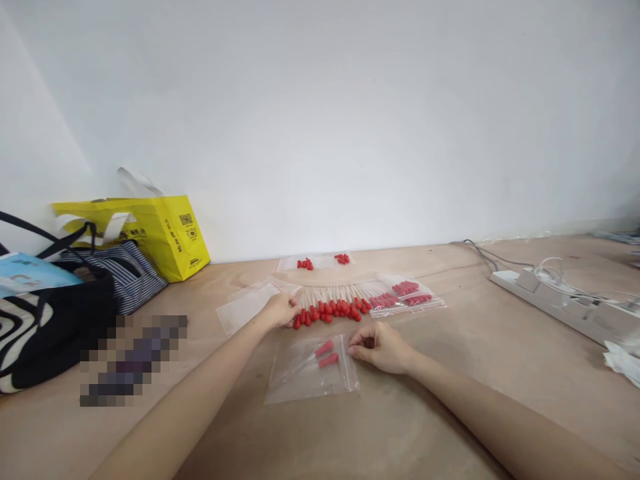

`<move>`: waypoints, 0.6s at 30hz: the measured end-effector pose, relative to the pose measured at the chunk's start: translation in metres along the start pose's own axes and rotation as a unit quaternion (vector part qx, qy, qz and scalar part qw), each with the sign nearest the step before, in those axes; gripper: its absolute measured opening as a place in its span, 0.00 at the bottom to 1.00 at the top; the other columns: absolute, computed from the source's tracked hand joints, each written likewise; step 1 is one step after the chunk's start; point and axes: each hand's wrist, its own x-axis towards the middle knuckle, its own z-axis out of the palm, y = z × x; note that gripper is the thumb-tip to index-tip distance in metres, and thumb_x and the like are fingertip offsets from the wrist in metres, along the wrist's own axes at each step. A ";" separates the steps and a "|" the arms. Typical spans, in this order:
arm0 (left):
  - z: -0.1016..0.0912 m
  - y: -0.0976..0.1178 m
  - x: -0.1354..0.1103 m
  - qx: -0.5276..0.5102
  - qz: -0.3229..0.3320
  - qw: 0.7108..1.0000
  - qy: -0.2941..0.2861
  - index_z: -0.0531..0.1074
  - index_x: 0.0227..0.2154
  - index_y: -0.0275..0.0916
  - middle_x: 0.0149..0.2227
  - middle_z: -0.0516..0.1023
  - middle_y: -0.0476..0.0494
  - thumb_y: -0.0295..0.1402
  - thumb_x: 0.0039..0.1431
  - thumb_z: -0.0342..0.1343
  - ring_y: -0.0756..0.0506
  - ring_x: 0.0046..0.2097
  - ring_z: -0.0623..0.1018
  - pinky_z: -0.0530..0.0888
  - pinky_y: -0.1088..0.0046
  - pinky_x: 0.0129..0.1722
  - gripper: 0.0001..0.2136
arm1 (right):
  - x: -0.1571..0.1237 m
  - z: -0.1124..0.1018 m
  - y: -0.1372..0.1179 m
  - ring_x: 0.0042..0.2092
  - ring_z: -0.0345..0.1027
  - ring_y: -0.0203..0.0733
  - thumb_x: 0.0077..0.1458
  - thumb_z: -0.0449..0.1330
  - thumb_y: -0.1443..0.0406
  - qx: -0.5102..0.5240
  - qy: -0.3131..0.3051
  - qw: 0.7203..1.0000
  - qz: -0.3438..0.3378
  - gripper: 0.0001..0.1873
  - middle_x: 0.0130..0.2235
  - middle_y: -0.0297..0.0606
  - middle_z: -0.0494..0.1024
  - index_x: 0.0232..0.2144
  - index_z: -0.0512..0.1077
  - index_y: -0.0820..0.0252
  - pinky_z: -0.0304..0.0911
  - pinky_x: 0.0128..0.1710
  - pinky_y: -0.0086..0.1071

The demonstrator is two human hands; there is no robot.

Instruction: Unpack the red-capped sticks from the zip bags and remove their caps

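Clear droppers with red rubber bulbs [330,309] lie in a fanned row, bulbs toward me. My left hand [281,311] is at the left end of this row, its fingers closed at the leftmost dropper [297,321]; the fingertips are partly hidden. Nearer to me lies a clear zip bag [290,383] with two droppers [329,360] inside, bulbs pointing right. At the bag's right edge, my right hand [383,347] pinches the plastic between thumb and fingers. Filled zip bags [419,300] of droppers overlap at the right end of the row.
Flat bags [243,310] lie left of the row. Another bag with red-bulbed droppers [305,265] rests by the wall. A yellow bag [185,233], a striped pouch [127,277] and a black bag [65,333] stand left. A power strip [545,307] with cables is right.
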 end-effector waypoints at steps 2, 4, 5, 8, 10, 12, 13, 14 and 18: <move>-0.001 -0.003 -0.009 0.004 0.034 0.999 0.025 0.69 0.30 0.33 0.26 0.73 0.46 0.31 0.55 0.50 0.47 0.29 0.74 0.71 0.71 0.31 0.06 | -0.001 0.000 -0.003 0.26 0.64 0.33 0.44 0.57 0.61 -0.004 -0.001 1.000 0.006 0.08 0.25 0.30 0.75 0.25 0.75 0.57 0.54 0.26 0.25; -0.001 -0.007 -0.022 0.009 0.073 0.995 0.063 0.69 0.27 0.34 0.26 0.74 0.46 0.30 0.55 0.48 0.46 0.31 0.75 0.70 0.71 0.33 0.07 | -0.002 0.000 -0.007 0.27 0.65 0.34 0.44 0.57 0.61 -0.013 -0.002 1.000 0.012 0.08 0.25 0.30 0.76 0.25 0.75 0.55 0.53 0.26 0.25; 0.000 -0.009 -0.030 0.011 0.093 0.992 0.084 0.69 0.27 0.35 0.27 0.74 0.46 0.31 0.55 0.47 0.45 0.33 0.75 0.69 0.71 0.35 0.07 | -0.003 0.000 -0.009 0.27 0.65 0.34 0.44 0.57 0.61 -0.017 -0.003 1.000 0.014 0.08 0.25 0.29 0.76 0.26 0.76 0.54 0.53 0.26 0.26; 0.007 -0.018 -0.058 0.021 0.175 0.977 0.118 0.69 0.31 0.38 0.34 0.75 0.45 0.36 0.57 0.44 0.45 0.39 0.73 0.67 0.70 0.42 0.10 | -0.004 0.001 -0.012 0.28 0.65 0.34 0.45 0.57 0.60 -0.021 -0.005 1.000 0.011 0.08 0.26 0.29 0.76 0.26 0.76 0.53 0.53 0.27 0.26; 0.013 -0.026 -0.075 0.048 0.310 0.947 0.070 0.70 0.36 0.39 0.41 0.74 0.44 0.38 0.56 0.46 0.45 0.44 0.71 0.66 0.69 0.46 0.12 | -0.004 0.003 -0.013 0.28 0.65 0.34 0.45 0.58 0.59 -0.016 -0.005 1.000 0.003 0.08 0.26 0.30 0.75 0.27 0.76 0.52 0.52 0.27 0.26; 0.020 -0.034 -0.088 0.067 0.358 0.931 0.016 0.66 0.45 0.41 0.49 0.70 0.43 0.40 0.54 0.48 0.44 0.49 0.68 0.64 0.67 0.50 0.17 | -0.003 0.005 -0.013 0.26 0.63 0.34 0.45 0.58 0.58 -0.010 -0.001 1.000 -0.011 0.09 0.24 0.30 0.74 0.29 0.76 0.52 0.52 0.25 0.26; 0.023 -0.038 -0.092 0.076 0.364 0.928 -0.004 0.63 0.48 0.42 0.51 0.67 0.43 0.41 0.53 0.49 0.43 0.52 0.67 0.63 0.65 0.51 0.19 | -0.003 0.007 -0.014 0.26 0.62 0.34 0.44 0.59 0.58 -0.006 0.003 1.000 -0.022 0.09 0.24 0.31 0.73 0.29 0.76 0.53 0.52 0.25 0.26; 0.025 -0.040 -0.094 0.085 0.362 0.928 -0.019 0.61 0.51 0.42 0.53 0.66 0.43 0.42 0.53 0.50 0.42 0.53 0.65 0.62 0.64 0.52 0.22 | -0.003 0.008 -0.014 0.26 0.61 0.33 0.44 0.60 0.59 -0.002 0.009 0.999 -0.039 0.09 0.24 0.31 0.72 0.30 0.76 0.53 0.53 0.25 0.25; 0.029 -0.040 -0.096 0.109 0.359 0.926 -0.049 0.59 0.53 0.43 0.55 0.62 0.43 0.43 0.54 0.49 0.40 0.56 0.61 0.58 0.59 0.55 0.23 | -0.003 0.015 -0.020 0.32 0.62 0.35 0.41 0.62 0.65 0.020 0.032 0.994 -0.104 0.13 0.30 0.34 0.68 0.34 0.75 0.54 0.57 0.31 0.26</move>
